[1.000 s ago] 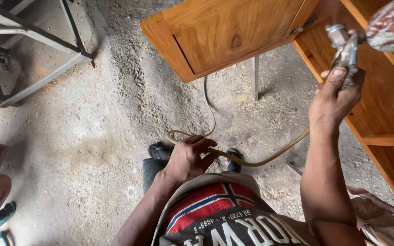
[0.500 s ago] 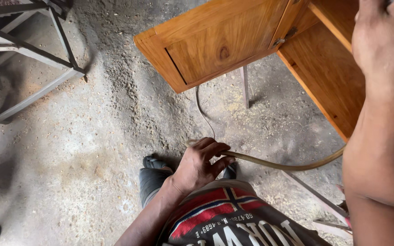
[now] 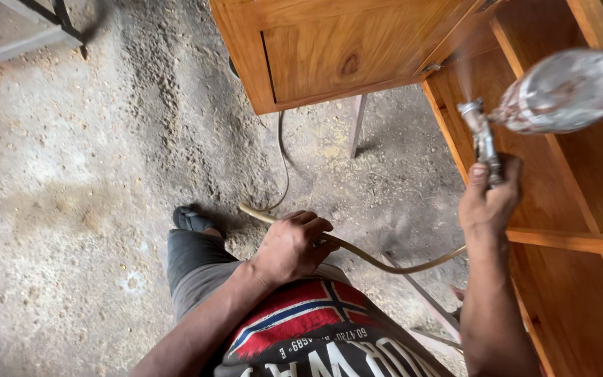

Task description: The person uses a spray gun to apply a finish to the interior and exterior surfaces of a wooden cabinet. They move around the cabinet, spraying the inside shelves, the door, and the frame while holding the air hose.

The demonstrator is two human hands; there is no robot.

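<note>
The cabinet (image 3: 357,49) runs off the top and right edges. The right hand (image 3: 490,202) covers the spray gun (image 3: 486,139) grip, and the cup (image 3: 563,91) beside the cabinet is blurred. The left hand (image 3: 291,244) hides part of the hose (image 3: 385,262).

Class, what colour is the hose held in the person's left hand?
The thin flexible hose is yellowish tan, seen best in the head view.
</note>
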